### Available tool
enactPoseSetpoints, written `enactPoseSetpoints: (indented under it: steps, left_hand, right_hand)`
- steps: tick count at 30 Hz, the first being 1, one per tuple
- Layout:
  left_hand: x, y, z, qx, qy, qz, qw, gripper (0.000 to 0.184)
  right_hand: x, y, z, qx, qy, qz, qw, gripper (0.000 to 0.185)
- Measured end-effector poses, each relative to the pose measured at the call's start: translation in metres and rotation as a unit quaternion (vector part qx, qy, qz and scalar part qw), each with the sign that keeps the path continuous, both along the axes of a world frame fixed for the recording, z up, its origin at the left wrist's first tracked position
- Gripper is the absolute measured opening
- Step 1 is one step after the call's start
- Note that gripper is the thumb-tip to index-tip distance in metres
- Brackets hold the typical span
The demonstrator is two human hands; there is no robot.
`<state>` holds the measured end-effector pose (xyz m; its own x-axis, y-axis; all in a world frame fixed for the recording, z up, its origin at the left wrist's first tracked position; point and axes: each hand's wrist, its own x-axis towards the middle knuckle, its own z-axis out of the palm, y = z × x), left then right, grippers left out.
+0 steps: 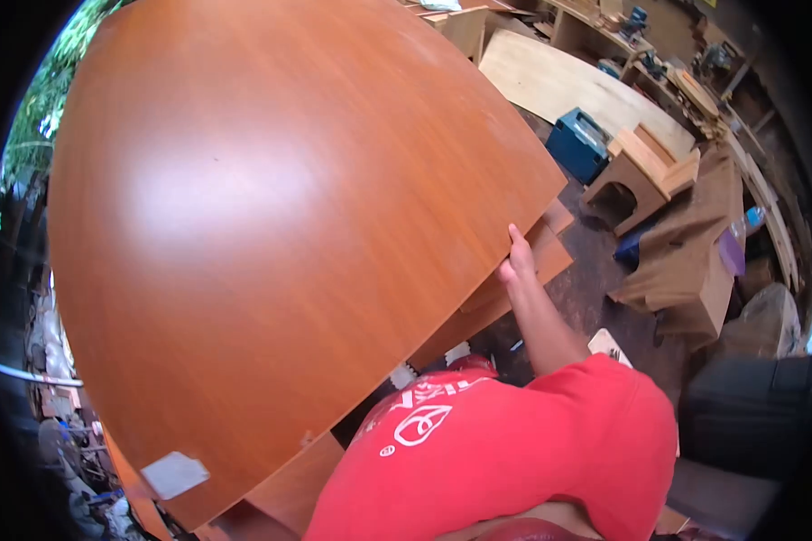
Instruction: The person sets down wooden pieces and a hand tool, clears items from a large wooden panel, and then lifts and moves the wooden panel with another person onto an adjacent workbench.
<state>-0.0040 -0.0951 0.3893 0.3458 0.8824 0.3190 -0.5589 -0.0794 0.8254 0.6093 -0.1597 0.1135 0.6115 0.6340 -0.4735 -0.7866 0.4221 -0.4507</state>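
Note:
A large, reddish-brown wooden panel (316, 180) with a glossy face fills the left and middle of the head view. My right hand (516, 260) grips its near edge close to the right corner. The thumb lies on the upper face, and the other fingers are hidden beneath. My left hand does not show. A pale paper-like piece (176, 475) lies on the panel's lower left corner. Under the near edge, more brown boards (550, 248) stick out.
Right of the panel are a blue toolbox (578, 144), a small wooden piece with an arched cutout (627, 189) and a brown cloth (686, 243) draped over a box. A long pale board (577, 86) lies behind. Tools and wood offcuts crowd the far shelves (604, 36). Foliage (41, 126) shows at left.

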Motion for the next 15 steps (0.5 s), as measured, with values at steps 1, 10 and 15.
enactPoseSetpoints:
  steps: [1,10,15]
  left_hand:
    - [0.002,-0.003,0.012,0.032,-0.013,0.012,0.999,0.064]
    - [0.039,-0.012,0.125,0.313,-0.079,0.188,0.928,0.053]
    - [0.072,-0.009,0.203,0.428,-0.083,0.356,0.827,0.048]
  right_hand:
    - [-0.013,0.003,0.032,0.018,-0.006,-0.005,1.000,0.037]
    - [-0.089,0.018,0.141,0.073,0.025,-0.088,0.993,0.025]
    - [-0.126,0.030,0.152,0.072,0.096,-0.062,0.991,0.020]
